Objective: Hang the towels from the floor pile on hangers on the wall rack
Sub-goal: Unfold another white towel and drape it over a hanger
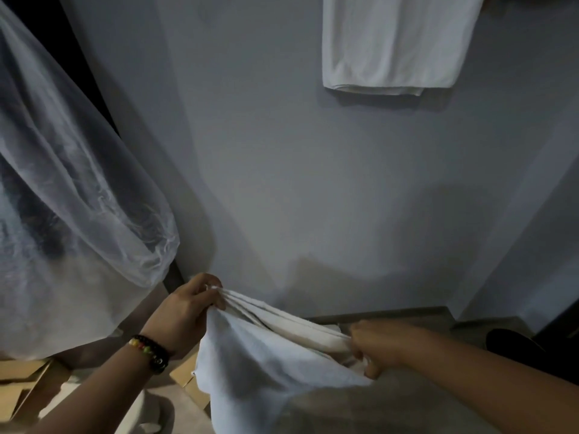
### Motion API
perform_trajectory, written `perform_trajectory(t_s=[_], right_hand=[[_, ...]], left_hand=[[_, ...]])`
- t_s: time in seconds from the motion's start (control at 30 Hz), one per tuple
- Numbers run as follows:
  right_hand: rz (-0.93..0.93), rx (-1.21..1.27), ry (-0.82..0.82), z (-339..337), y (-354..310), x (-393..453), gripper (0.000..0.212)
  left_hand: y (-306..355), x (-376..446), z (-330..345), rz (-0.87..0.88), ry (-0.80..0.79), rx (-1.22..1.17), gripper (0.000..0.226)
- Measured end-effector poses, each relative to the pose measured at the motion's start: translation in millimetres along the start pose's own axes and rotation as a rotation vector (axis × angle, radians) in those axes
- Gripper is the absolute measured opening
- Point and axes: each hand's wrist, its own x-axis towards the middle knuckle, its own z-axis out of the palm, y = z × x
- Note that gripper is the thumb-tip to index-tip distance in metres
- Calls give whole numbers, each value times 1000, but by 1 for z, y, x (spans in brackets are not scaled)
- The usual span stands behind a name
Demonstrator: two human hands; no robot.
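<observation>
A white towel (263,364) is stretched between both hands low in front of the wall, its body drooping toward the floor. My left hand (185,311), with a beaded bracelet at the wrist, pinches the bunched upper edge at the left. My right hand (379,346) grips the same edge at the right. Another white towel (394,45) hangs folded high on the wall at the upper right; its hanger and the rack lie above the frame.
A sheer white curtain (72,189) fills the left side. Cardboard pieces (22,380) lie on the floor at the lower left. A dark object (513,346) sits at the right near the baseboard. The grey wall (313,183) stands straight ahead.
</observation>
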Motion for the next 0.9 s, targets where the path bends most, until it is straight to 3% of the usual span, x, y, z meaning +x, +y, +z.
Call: perform_trajectory(t_s=[0.13,0.37,0.53,0.77,0.9], right_hand=[[47,-118,92,6,-9,9,30],[22,-291,90,-10,-10,10,36],[79,-229,30,-36,1,8,34],[135,-96,20,-68,33,-6,9],[154,-100,-69,-74,27,-6,48]], left_hand=[[-3,0,-3,-7,4,7,21],[-8,9,-4,-8,27,2,20],[-8,15,0,-13,17,-4,29],[-11,10,4,-29,31,-26,18],[-4,10,6,-24,49,-40,19]])
